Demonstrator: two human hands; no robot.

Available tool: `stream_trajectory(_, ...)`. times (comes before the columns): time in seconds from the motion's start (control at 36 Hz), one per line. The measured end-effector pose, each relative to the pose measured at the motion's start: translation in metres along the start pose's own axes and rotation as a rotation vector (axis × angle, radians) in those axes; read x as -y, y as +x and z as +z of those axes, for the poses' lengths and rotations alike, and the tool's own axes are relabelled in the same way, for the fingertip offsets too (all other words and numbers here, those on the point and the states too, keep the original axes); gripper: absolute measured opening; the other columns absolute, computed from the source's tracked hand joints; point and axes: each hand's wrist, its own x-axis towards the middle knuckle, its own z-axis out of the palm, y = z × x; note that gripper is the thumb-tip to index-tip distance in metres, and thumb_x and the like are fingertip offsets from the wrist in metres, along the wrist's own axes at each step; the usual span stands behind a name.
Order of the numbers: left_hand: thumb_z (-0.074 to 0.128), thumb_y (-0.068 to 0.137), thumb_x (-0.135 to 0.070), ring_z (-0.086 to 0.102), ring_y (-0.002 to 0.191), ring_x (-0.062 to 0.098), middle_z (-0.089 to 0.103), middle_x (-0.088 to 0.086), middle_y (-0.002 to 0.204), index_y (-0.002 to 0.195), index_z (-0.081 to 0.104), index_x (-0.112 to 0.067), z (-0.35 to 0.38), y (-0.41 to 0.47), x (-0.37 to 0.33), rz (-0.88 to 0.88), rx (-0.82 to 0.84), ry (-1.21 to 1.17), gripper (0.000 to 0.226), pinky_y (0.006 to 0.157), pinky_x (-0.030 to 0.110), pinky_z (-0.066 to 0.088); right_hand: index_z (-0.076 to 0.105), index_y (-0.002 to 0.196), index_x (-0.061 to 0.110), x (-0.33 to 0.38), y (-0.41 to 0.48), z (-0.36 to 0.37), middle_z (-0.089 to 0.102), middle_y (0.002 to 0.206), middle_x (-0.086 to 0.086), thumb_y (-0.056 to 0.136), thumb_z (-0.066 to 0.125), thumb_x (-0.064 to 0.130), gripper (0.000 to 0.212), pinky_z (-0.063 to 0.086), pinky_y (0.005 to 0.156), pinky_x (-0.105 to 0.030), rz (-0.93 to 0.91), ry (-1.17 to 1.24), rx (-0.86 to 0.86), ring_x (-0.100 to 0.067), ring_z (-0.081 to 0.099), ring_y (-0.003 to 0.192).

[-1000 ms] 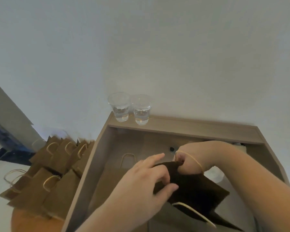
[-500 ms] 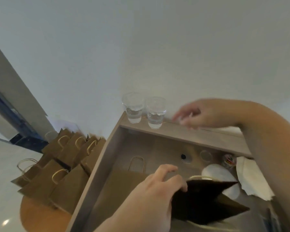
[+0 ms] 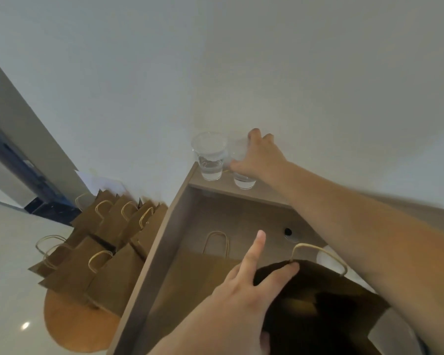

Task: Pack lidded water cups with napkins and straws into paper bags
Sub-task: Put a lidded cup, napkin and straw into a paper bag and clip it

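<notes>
Two clear lidded cups of water stand on the back ledge of a wooden desk (image 3: 264, 193). My right hand (image 3: 258, 157) reaches over the desk and grips the right cup (image 3: 244, 179), covering most of it. The left cup (image 3: 210, 157) stands free beside it. My left hand (image 3: 244, 290) holds the rim of an open brown paper bag (image 3: 326, 301) at the near right, index finger pointing up. The bag's inside is dark. Another paper bag (image 3: 203, 272) lies flat on the desk behind my left hand.
Several brown paper bags (image 3: 105, 254) with twine handles stand on a round wooden stool (image 3: 69, 326) left of the desk. A white lid-like disc (image 3: 323, 257) peeks out behind the open bag. A white wall rises behind the ledge.
My right hand left the open bag, swept left along the back ledge and closed round the right cup. My left hand kept hold of the bag's rim.
</notes>
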Motion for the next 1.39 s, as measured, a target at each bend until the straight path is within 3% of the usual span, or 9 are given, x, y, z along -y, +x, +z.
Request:
stream_trajectory(0.22,0.077,0.089,-0.032,0.042,0.149,0.026,-0.045,-0.034,0.157,0.151,0.003,-0.075,0.001,0.001,0.005,-0.037,-0.082,-0.038,0.105,0.112,0.033,0.035,0.036,0.155,0.033,0.004,-0.053,-0.084,0.039,0.141,-0.006,0.072,0.071,0.071,0.097,0.046,0.086,-0.04,-0.062,-0.049,-0.012,-0.031,0.055,0.107)
stream_trajectory(0.36,0.077,0.087,-0.028,0.05,0.144,0.027,-0.045,-0.038,0.154,0.153,-0.006,-0.072,-0.002,0.006,0.006,-0.04,-0.059,-0.086,0.115,0.109,0.035,0.046,0.041,0.141,0.053,0.013,-0.149,-0.178,0.056,0.122,0.013,0.061,0.06,0.084,0.088,0.049,0.082,-0.04,-0.24,0.014,-0.05,-0.015,0.062,0.1)
stream_trajectory(0.47,0.073,0.086,-0.03,0.053,0.135,0.016,-0.044,-0.045,0.15,0.152,-0.013,-0.072,-0.008,0.01,0.005,-0.042,-0.018,-0.102,0.116,0.105,0.028,0.043,0.037,0.134,0.064,0.018,-0.222,-0.21,0.061,0.1,0.027,0.06,0.05,0.093,0.081,0.05,0.068,-0.023,-0.229,-0.045,0.077,0.004,0.065,0.087)
stream_trajectory(0.56,0.07,0.085,-0.029,0.063,0.1,0.011,-0.04,-0.035,0.159,0.154,-0.013,-0.068,-0.008,0.012,0.004,-0.033,-0.016,-0.097,0.115,0.085,0.019,0.044,0.028,0.129,0.071,0.003,-0.254,-0.192,0.051,0.11,0.033,0.056,0.051,0.093,0.08,0.054,0.077,-0.025,-0.189,-0.183,0.157,0.002,0.06,0.092)
stream_trajectory(0.67,0.07,0.086,-0.03,0.068,0.104,0.028,-0.048,-0.035,0.153,0.157,-0.009,-0.065,-0.006,0.012,0.005,-0.069,0.015,-0.084,0.112,0.068,0.016,0.039,0.018,0.134,0.063,-0.023,-0.272,-0.152,0.037,0.119,0.028,0.062,0.052,0.081,0.081,0.042,0.077,-0.019,-0.182,-0.444,0.264,-0.002,0.05,0.094)
stream_trajectory(0.89,0.07,0.085,-0.032,0.064,0.085,0.004,-0.052,-0.036,0.149,0.153,-0.018,-0.068,-0.001,0.011,-0.002,-0.049,0.022,-0.089,0.117,0.069,0.013,0.043,0.019,0.146,0.037,-0.053,-0.263,-0.077,0.044,0.126,0.002,0.07,0.076,0.064,0.099,0.051,0.087,-0.035,-0.174,-0.596,0.397,-0.019,0.051,0.108)
stream_trajectory(1.08,0.054,0.079,-0.032,0.053,0.102,0.009,-0.05,-0.034,0.152,0.156,-0.017,-0.062,0.006,0.007,-0.004,-0.041,-0.05,-0.113,0.108,0.067,0.014,0.04,0.005,0.167,0.025,-0.059,-0.243,-0.013,0.042,0.142,-0.017,0.09,0.074,0.056,0.107,0.06,0.088,-0.045,-0.154,-0.816,0.583,-0.032,0.059,0.111)
stream_trajectory(1.19,0.059,0.083,-0.029,0.059,0.087,0.014,-0.049,-0.035,0.152,0.151,-0.022,-0.067,0.008,0.008,-0.003,-0.07,-0.01,-0.131,0.112,0.059,0.014,0.042,0.018,0.168,0.022,-0.063,-0.227,0.015,0.029,0.162,-0.013,0.098,0.069,0.047,0.091,0.055,0.101,-0.056,-0.161,-0.959,0.782,-0.04,0.043,0.136)
stream_trajectory(1.39,0.057,0.086,-0.028,0.064,0.078,0.014,-0.034,-0.022,0.167,0.142,-0.024,-0.077,0.013,0.005,-0.002,-0.098,-0.014,-0.115,0.11,0.061,0.018,0.046,0.016,0.168,0.024,-0.08,-0.223,0.035,0.032,0.16,-0.017,0.095,0.07,0.049,0.094,0.054,0.103,-0.058,-0.076,-0.92,0.839,-0.041,0.046,0.138)
